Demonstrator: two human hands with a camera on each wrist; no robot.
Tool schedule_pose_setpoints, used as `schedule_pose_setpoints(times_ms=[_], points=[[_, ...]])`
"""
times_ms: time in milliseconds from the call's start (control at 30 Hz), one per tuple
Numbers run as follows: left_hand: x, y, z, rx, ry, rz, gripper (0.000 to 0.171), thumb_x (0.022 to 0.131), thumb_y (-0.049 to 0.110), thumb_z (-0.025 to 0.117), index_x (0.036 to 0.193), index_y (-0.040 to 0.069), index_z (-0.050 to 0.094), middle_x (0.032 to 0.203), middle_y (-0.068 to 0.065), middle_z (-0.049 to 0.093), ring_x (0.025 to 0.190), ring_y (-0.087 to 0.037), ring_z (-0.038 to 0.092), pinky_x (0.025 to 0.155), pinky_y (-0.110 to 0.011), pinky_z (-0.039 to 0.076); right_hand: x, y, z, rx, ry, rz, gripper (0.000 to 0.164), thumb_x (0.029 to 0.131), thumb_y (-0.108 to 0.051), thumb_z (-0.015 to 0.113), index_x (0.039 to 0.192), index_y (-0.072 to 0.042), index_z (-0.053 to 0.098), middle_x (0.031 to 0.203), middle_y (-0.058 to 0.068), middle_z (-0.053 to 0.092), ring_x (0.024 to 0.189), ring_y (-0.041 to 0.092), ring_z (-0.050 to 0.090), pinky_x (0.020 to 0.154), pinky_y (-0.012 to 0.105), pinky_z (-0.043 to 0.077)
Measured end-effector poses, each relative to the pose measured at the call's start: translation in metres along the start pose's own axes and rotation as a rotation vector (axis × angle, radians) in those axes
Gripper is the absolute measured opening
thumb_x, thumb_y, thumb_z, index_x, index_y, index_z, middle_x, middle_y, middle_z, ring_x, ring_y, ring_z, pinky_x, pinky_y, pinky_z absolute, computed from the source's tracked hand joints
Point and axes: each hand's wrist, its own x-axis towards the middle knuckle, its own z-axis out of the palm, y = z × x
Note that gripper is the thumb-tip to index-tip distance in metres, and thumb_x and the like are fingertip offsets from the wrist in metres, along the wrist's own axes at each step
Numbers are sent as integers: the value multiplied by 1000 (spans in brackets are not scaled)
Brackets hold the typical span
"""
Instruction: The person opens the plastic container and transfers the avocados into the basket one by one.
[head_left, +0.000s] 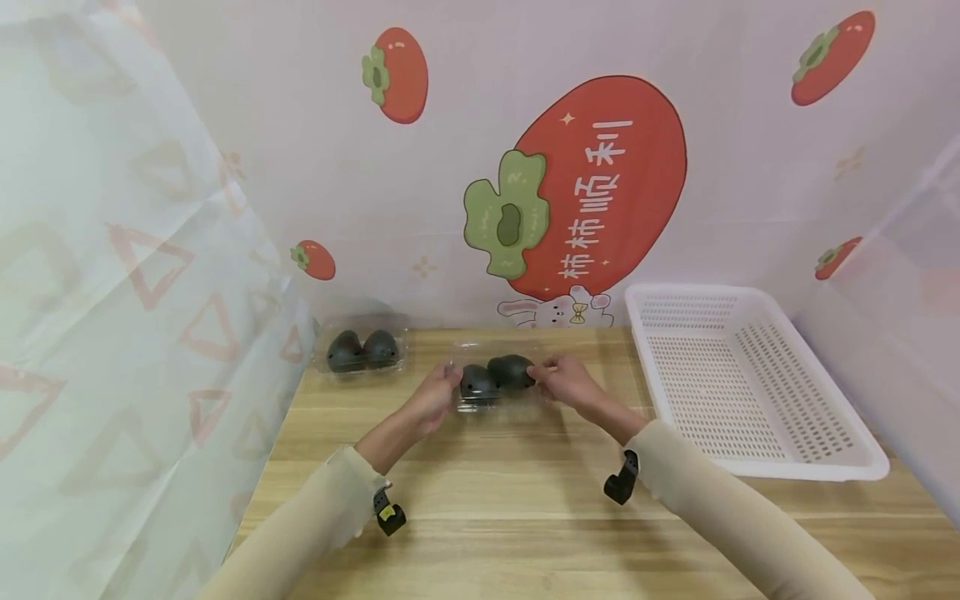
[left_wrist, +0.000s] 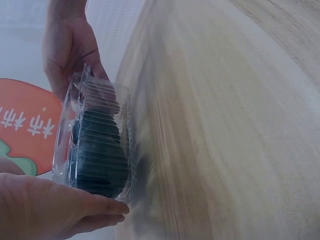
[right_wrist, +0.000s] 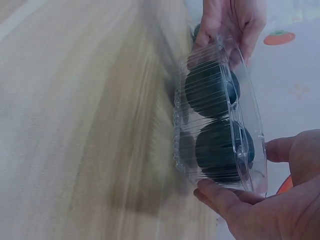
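Observation:
A clear plastic clamshell box point(head_left: 472, 407) with two dark green avocados point(head_left: 512, 372) is held between both hands near the back of the wooden table. My left hand point(head_left: 432, 397) grips its left end, fingers under the bottom edge in the left wrist view. At the right end, my right hand point(head_left: 572, 382) pinches the box between thumb and fingers. The right wrist view shows the ribbed wall point(right_wrist: 205, 80) with both avocados behind it and the lid lying over the top.
Another clear box point(head_left: 404, 348) with two dark avocados point(head_left: 380, 348) stands at the back left of the table point(head_left: 480, 517). A white perforated basket point(head_left: 720, 400) sits at the right. Printed curtains with persimmon pictures point(head_left: 607, 192) enclose the back and sides.

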Motion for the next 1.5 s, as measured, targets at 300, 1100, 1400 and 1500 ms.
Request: schedule_pose_setpoints(times_ms=[300,1100,1400,1500], points=[[-5,-7,-3,29,-23,0,59,115,11,32,163,-10,6,169,-35,12,159,-50,6,125,-68,11,-3,8,5,-63,2,23,32,110,-30,59,112,1,67,88,16,62,83,27,58,69,31,44],[-11,-20,-2,0,-20,2,56,116,12,32,162,-10,9,167,-36,17,158,-47,15,128,-60,14,-10,17,10,-178,11,40,67,110,-39,55,154,10,45,147,29,60,130,38,64,102,52,55],[-11,-18,-3,89,24,-3,63,115,16,38,163,-10,6,169,-35,15,159,-49,14,128,-60,14,-11,23,3,-180,27,7,62,112,-37,51,153,9,48,148,27,59,135,41,59,108,55,50],[-12,-17,-4,141,51,-13,70,115,20,42,165,-8,2,171,-34,9,159,-48,12,128,-61,14,-12,25,0,-152,41,-13,59,112,-34,50,151,10,49,147,29,59,129,41,64,106,53,53]])
